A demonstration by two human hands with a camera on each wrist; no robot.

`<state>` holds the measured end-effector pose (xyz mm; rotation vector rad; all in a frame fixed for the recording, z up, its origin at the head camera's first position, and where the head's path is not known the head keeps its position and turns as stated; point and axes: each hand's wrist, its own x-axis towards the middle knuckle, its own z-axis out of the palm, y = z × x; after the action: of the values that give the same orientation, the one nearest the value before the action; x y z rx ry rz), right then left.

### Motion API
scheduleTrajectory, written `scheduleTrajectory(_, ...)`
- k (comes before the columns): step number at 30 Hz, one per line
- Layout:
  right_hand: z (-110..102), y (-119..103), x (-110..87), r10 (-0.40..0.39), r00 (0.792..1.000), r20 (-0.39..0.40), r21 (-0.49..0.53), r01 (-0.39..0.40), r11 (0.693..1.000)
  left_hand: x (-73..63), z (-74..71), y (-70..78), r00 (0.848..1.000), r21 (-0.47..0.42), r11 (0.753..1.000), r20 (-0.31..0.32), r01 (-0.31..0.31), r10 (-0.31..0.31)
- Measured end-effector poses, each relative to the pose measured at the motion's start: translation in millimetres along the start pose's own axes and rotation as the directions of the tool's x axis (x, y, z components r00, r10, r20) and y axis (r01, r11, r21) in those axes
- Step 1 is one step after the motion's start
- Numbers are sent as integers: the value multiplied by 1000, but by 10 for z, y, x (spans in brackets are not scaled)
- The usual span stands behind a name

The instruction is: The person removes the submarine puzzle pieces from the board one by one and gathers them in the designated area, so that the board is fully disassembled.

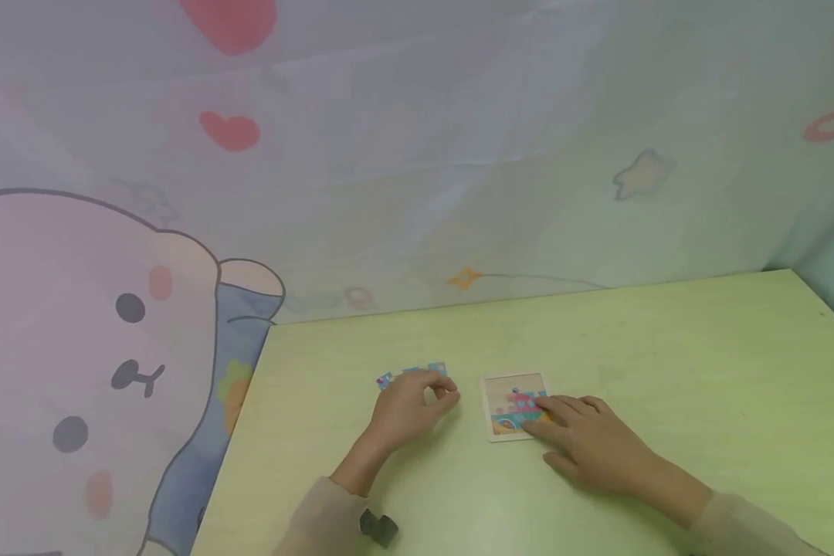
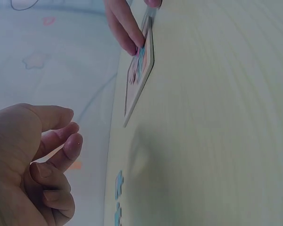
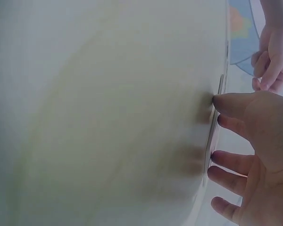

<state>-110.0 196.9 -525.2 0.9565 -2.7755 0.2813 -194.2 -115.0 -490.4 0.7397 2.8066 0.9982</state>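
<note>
A jigsaw puzzle board with a pale frame lies on the table, its lower part filled with pink, teal and yellow pieces and its upper part bare. My right hand rests on the board's right side, fingers extended; in the right wrist view its fingertips are at the board's edge. Left of the board, my left hand hovers with loosely bent fingers. In the left wrist view a gap shows between its thumb and fingers, with nothing held. Behind it lie loose blue puzzle pieces, partly hidden by the hand.
The yellow-green table extends around the board. At its back edge hangs a pale cloth printed with hearts, stars and a large bear. A small dark device sits at my left sleeve.
</note>
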Motion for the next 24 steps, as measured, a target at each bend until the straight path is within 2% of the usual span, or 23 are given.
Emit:
scheduleTrajectory(12,-2,6,-31,25,1000,-5,15,-24,1000,308,315,306,997,23,1000,73,-1,-1)
scheduleTrajectory(16,1,6,-31,29,1000,2,25,-29,999,398,452,329,996,44,999,90,22,-26)
scheduleTrajectory(24,22,5,-18,24,1000,15,33,-25,999,477,670,306,990,-1,997,120,78,-77)
